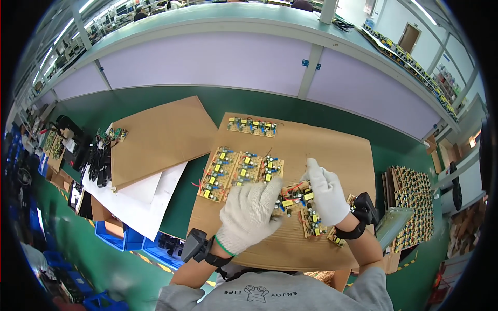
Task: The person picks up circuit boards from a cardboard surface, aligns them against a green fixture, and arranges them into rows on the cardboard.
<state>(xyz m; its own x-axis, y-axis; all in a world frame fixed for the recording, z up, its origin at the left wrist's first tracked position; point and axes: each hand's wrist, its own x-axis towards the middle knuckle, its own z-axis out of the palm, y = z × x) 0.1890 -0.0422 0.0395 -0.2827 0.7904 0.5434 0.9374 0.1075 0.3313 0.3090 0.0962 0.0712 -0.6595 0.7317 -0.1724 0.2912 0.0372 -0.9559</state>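
Note:
Both my hands wear white gloves and meet over a brown cardboard sheet (pixel 340 150). Between them is a circuit board (pixel 294 196) crowded with yellow and blue parts and red wires. My left hand (pixel 251 211) closes on its left end, fingers curled, hiding part of the boards beneath. My right hand (pixel 327 193) grips the other end with its fingers bent over the edge; the fingertips are partly hidden. Left of them lie board strips in upright rows, one strip (pixel 218 173) with a red wire sticking out. More boards (pixel 314 223) lie below my right hand.
Another board strip (pixel 252 126) lies at the cardboard's far edge. To the left are a second cardboard sheet (pixel 161 140), black cables (pixel 101 160) and blue bins (pixel 116 236). A stack of board panels (pixel 412 207) stands at the right. A long bench (pixel 207 26) runs across the back.

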